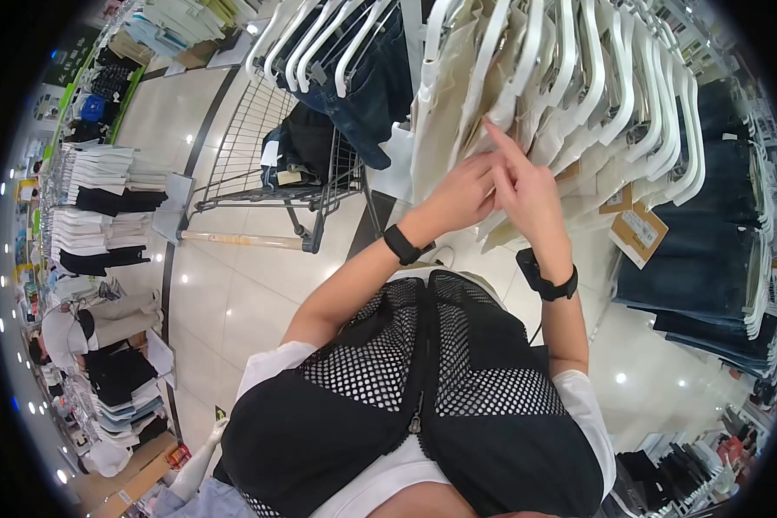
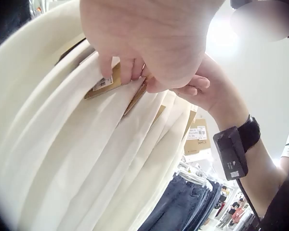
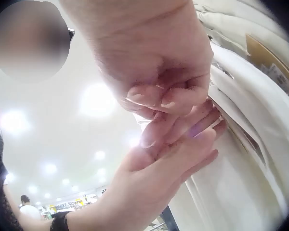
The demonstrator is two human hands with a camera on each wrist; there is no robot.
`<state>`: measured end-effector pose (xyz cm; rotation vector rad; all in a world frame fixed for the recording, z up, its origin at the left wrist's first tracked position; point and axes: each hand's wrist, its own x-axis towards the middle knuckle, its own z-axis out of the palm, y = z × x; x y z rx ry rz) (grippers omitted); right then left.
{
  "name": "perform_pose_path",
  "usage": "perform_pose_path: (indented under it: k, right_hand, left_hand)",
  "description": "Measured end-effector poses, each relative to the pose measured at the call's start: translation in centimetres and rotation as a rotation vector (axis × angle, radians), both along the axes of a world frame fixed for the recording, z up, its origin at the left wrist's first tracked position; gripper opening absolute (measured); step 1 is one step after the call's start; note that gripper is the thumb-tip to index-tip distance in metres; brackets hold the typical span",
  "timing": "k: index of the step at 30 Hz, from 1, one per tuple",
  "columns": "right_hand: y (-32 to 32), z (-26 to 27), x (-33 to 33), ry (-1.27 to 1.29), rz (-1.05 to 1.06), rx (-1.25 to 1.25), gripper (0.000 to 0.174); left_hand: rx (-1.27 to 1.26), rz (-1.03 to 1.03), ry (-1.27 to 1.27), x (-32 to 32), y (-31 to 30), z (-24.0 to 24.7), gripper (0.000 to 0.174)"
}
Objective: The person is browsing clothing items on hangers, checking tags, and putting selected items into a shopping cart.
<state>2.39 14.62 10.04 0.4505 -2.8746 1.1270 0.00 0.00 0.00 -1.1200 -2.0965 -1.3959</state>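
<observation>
A black vest [image 1: 427, 345] fills the head view's foreground; beyond, the right hand's [image 1: 528, 194] index finger points into hung pale garments [image 1: 439, 129], probably to separate them. Left-wrist view: the left hand's [image 2: 151, 38] fingers overlap a tag [image 2: 102, 86], grip unclear. Right-wrist view: other right fingers curl, apparently empty.

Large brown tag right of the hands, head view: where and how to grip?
I'd pinch the large brown tag by its outer edge between thumb and finger, from the near side: it looks thin and flat, and that edge juts past the cream clothes.
</observation>
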Motion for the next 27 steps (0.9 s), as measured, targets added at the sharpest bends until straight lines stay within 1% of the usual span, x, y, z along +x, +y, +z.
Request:
perform_pose_path:
  k: [2,3,5,6,8,9,11,12,14,15,17,18,20,24,26,27]
  right_hand:
    - [0.5,-0.8,-0.1,0.180,-0.140,-0.037,0.056]
    - [-0.4,-0.7,0.2,0.172,-0.141,-0.015,0.056]
    - [-1.0,-0.8,0.5,0.116,-0.247,-0.051,0.055]
    - [-1.3,-1.1,0.6,0.118,-0.248,-0.047,0.055]
    - [-2.0,-2.0,0.9,0.159,-0.291,-0.053,0.056]
    - [-2.1,-2.2,1.0,0.163,-0.293,-0.040,0.056]
    - [-2.7,-2.5,1.3,0.136,-0.292,0.012,0.059]
    - [-2.9,-2.3,1.4,0.138,-0.295,0.020,0.059]
    - [-3.6,-2.0,1.6,0.109,-0.316,0.046,0.059]
    - [-3.9,-1.9,1.8,0.113,-0.326,0.054,0.059]
    - [-4.7,-1.6,2.2,0.026,-0.459,-0.015,0.060]
    - [-5.0,-1.3,2.3,0.033,-0.474,-0.007,0.060]
    - [-5.7,-0.7,2.4,0.011,-0.539,0.035,0.059]
    - [-5.9,-2.2,1.8,0.132,-0.607,0.077,0.058]
    - [-6.3,-2.8,1.8,0.159,-0.633,-0.034,0.058]
    - [-6.4,-3.2,1.8,0.159,-0.640,-0.027,0.058]
  left_hand:
    - [0.021,0.041,-0.196,0.5,-0.1,0.2,0.042]
    - [0.042,0.036,-0.206,0.8,-1.0,-0.1,0.042]
    - [0.163,0.145,-0.014,0.6,-2.3,-0.7,0.050]
    - [0.168,0.144,-0.013,0.5,-2.8,-0.1,0.050]
    - [0.124,0.415,0.175,0.1,-3.5,1.9,0.053]
    - [0.137,0.413,0.174,-0.2,-3.5,2.1,0.053]
    - [0.147,0.366,0.053,-1.0,-3.9,2.4,0.058]
    - [0.154,0.363,0.052,-1.1,-4.1,2.3,0.058]
    - [0.113,0.317,-0.042,-1.5,-4.6,2.1,0.061]
    - [0.122,0.306,-0.040,-1.6,-4.8,1.9,0.061]
    - [0.134,0.253,-0.114,-1.8,-5.3,1.5,0.062]
    - [0.143,0.237,-0.111,-1.9,-5.6,1.6,0.062]
    - [0.148,0.196,-0.205,-2.1,-6.1,1.6,0.060]
    - [0.167,0.135,-0.203,-3.3,-6.7,1.2,0.061]
    - [0.153,0.093,-0.202,-3.8,-7.1,0.7,0.064]
    - [0.158,0.084,-0.205,-4.1,-7.3,0.6,0.064]
